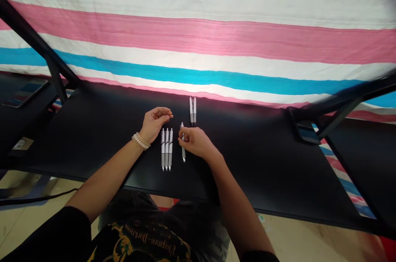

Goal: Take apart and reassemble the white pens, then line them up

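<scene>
My right hand pinches a white pen with a grey grip, which points roughly toward me. To its left, three matching pens lie side by side on the black table, their tips toward me. Farther back, two more white pens lie close together. My left hand, with a braided bracelet at the wrist, is just above and left of the row of three. Its fingers are bent and pressed together, and nothing shows in them.
A striped cloth hangs behind the table. Black metal supports stand at both sides. A phone lies by the right support, another dark device at far left. A small brown item is near the left edge.
</scene>
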{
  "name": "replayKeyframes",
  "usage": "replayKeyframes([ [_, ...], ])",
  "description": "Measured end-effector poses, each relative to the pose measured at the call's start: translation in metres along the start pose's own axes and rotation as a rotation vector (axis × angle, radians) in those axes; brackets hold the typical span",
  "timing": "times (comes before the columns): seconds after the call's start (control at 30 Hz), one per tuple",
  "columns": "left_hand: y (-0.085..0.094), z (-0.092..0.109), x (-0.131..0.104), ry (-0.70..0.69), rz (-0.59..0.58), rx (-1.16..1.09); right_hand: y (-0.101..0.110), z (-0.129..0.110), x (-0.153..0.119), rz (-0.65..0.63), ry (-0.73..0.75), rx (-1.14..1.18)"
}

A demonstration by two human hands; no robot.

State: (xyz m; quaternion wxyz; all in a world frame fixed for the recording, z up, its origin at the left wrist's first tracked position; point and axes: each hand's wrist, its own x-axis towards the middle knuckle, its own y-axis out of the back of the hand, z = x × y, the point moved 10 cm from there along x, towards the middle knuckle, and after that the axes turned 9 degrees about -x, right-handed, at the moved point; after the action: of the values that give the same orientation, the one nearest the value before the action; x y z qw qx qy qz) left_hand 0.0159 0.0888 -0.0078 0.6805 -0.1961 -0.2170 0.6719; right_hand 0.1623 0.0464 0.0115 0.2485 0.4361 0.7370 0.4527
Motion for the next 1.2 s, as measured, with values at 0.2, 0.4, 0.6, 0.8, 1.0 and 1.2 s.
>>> replayKeyframes([
  [0.2, -0.010, 0.007, -0.003, -0.086, -0.050, 0.110, 0.013, 0.008, -0.001, 0.172, -0.043, 0.441],
  [0.4, -0.033, -0.017, -0.014, 0.176, -0.230, 0.050, 0.003, 0.001, 0.001, 0.146, -0.030, 0.838],
  [0.6, -0.014, 0.000, -0.007, 0.038, -0.039, -0.079, -0.006, 0.006, 0.005, 0.160, -0.097, 0.946],
  [0.8, 0.009, 0.010, 0.001, -0.069, 0.110, -0.084, -0.001, 0.015, 0.004, 0.239, -0.132, 0.733],
  [1.0, 0.015, 0.006, 0.001, -0.074, 0.161, -0.117, 0.026, 0.015, -0.006, 0.535, -0.110, 0.542],
  [1.2, 0.019, 0.006, 0.003, -0.067, 0.168, -0.136, 0.016, 0.021, -0.002, 0.489, -0.149, 0.710],
])
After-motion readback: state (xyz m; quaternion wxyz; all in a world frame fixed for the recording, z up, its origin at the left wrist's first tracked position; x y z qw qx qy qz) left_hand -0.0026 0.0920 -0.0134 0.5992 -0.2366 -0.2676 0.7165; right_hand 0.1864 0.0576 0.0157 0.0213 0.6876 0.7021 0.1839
